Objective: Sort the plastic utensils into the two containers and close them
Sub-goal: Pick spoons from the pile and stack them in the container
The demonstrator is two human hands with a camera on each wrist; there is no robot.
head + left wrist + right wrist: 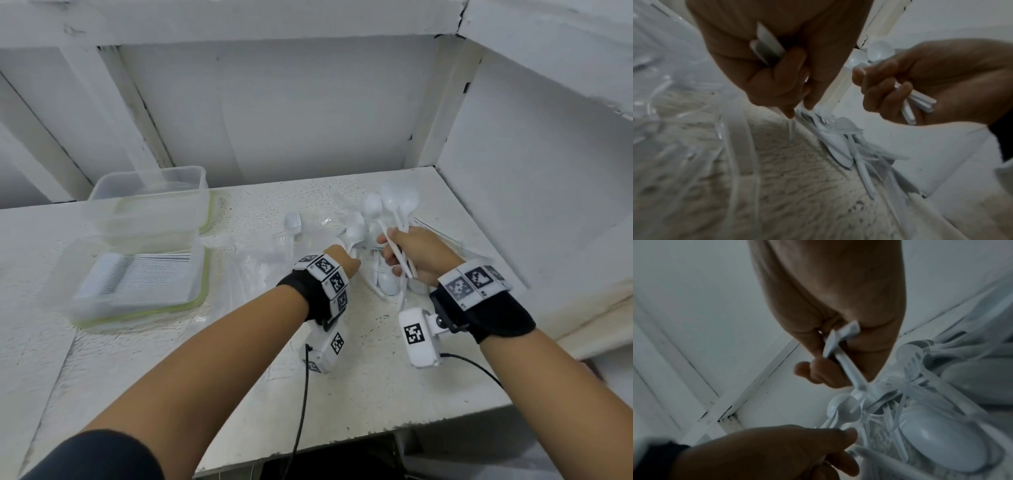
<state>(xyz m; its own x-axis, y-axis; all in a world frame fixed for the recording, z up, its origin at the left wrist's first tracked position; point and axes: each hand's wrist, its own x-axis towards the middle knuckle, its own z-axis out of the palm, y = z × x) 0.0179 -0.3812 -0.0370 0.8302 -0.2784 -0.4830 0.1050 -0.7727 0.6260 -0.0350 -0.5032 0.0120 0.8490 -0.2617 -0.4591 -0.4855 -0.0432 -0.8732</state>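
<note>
A heap of white plastic spoons and forks point(387, 277) lies at the right of the white table point(342, 394). My right hand point(394, 253) grips a bunch of spoons point(399, 202) by the handles, bowls pointing up and away. In the right wrist view the handles point(849, 368) cross its curled fingers point(812, 373). My left hand point(346, 260) reaches into the heap from the left. In the left wrist view its curled fingers hold white utensil handles point(766, 48) against the palm, and thumb and forefinger tips point(790, 113) touch the heap point(838, 146). Two clear containers point(150, 202) point(137, 284) stand open at the left.
Green-rimmed lids point(144, 313) show under the containers. Crumpled clear plastic wrap point(260, 263) and a lone white fork point(292, 222) lie between containers and heap. White walls point(308, 120) close in the back and right. A black cable point(301, 411) hangs over the front edge.
</note>
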